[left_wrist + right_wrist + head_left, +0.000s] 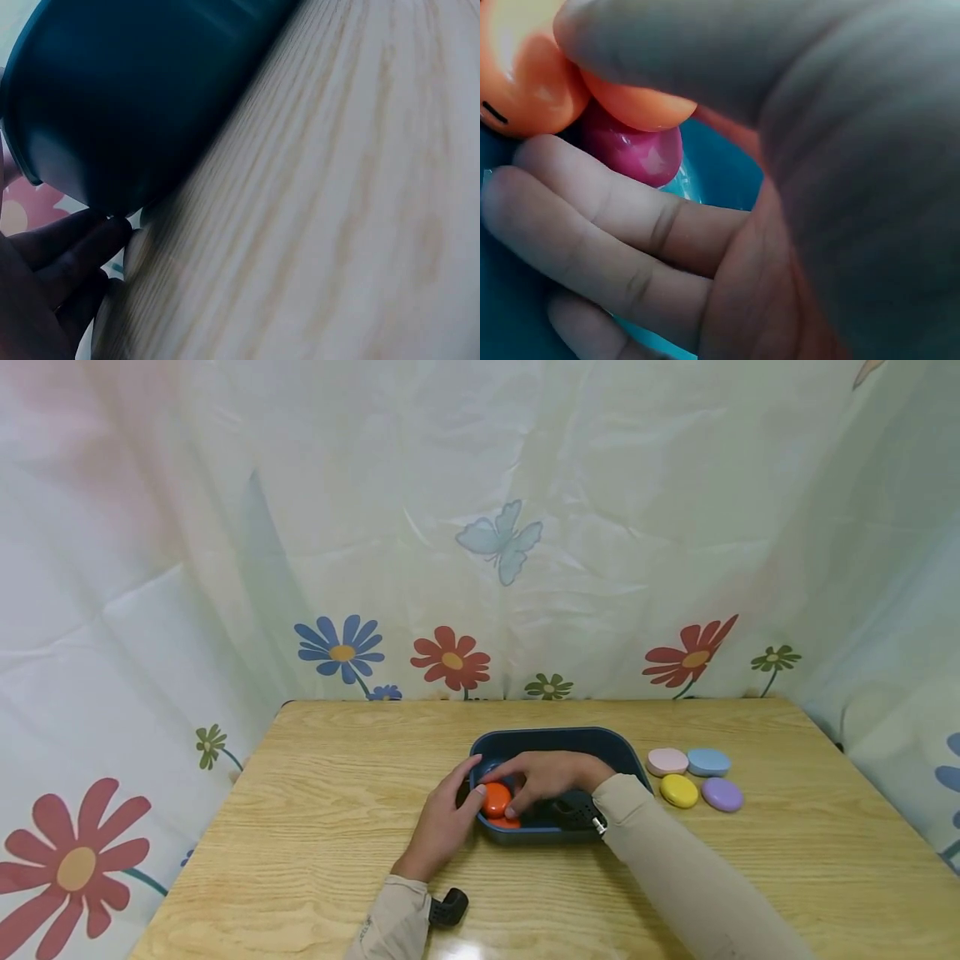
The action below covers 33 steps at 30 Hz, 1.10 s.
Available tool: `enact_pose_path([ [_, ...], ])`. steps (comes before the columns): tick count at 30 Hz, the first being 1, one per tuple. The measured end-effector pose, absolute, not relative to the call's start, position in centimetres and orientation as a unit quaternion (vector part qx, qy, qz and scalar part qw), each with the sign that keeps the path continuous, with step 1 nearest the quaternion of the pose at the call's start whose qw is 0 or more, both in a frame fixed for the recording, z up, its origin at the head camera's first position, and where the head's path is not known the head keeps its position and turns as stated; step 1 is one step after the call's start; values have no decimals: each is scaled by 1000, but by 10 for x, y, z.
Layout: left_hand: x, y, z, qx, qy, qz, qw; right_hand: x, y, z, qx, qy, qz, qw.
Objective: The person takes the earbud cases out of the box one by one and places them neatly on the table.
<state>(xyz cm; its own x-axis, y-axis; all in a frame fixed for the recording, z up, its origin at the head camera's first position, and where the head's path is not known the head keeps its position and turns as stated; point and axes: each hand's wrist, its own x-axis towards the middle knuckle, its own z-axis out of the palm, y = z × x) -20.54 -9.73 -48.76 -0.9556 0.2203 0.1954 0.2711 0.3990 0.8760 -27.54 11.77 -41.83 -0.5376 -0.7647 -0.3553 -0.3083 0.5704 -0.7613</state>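
A: Begin at the bin's left end. What's there?

B: The left hand (438, 822), gripping the left wall of the dark blue bin (536, 837): thumb and index finger at the rim, other fingers against the outside. I'd guess it's steadying the bin.

A: And just inside that wall?

B: A glossy orange disc (496, 798), with a second orange piece (506, 823) showing past it toward the bin's near wall. The right wrist view adds a magenta piece (641, 146) partly behind them, also in the bin.

A: And the right hand (553, 777)?

B: Inside the bin, thumb touching the orange, index finger stretched past the disc's far side. Whether they pinch it or merely touch, I can't tell.

A: Which step is that?

B: Arranging or picking among the orange pieces, in my judgement. The next move calls for sure thumb-and-finger contact on one piece without jostling its neighbours.

A: Further right?

B: Outside the bin's right end, a pink oval piece (667, 762) and a yellow disc (678, 791); beyond them, a blue oval piece (708, 762) and a purple disc (722, 794). Neither hand touches those.
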Motion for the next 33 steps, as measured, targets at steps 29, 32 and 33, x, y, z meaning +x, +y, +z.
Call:
enact_pose_path([
  [29,-204,-98,-482,-156,-828,-538,26,-252,160,-394,-299,833,-438,159],
  [32,-203,-98,-483,-157,-828,-538,27,-246,164,-393,-280,825,-470,143],
  [33,-203,-98,-483,-157,-828,-538,29,-245,164,-393,-273,821,-482,140],
])
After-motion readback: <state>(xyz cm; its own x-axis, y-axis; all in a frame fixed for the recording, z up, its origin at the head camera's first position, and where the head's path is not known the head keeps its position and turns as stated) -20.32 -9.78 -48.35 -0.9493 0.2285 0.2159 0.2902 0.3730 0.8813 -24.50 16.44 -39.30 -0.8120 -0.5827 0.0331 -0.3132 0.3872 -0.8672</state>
